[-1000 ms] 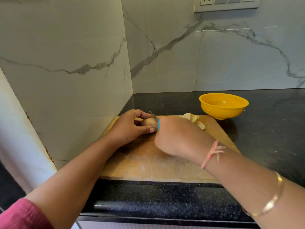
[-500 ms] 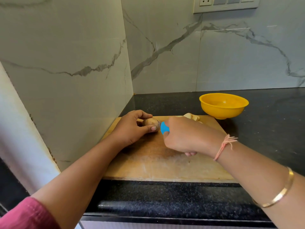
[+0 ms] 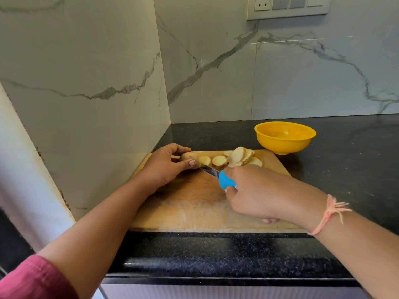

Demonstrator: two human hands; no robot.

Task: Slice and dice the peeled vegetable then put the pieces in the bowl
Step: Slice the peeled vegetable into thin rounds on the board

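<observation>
A wooden cutting board (image 3: 194,210) lies on the black counter. My left hand (image 3: 164,167) grips the uncut end of a peeled potato (image 3: 190,157) at the board's far left. Several pale round slices (image 3: 235,157) lie in a row to the right of it. My right hand (image 3: 257,190) holds a knife with a blue handle (image 3: 225,181); its blade (image 3: 209,170) points left, with the tip by the potato end, just under my left thumb. A yellow bowl (image 3: 285,137) stands empty behind the board's far right corner.
Marble walls rise at the left and behind the counter, forming a corner close to the board's far left. The counter's front edge (image 3: 216,262) runs just below the board. A switch plate (image 3: 289,7) is high on the back wall.
My right hand has drawn back toward me and to the right with the knife, uncovering the row of slices. My left hand keeps its hold on the potato end.
</observation>
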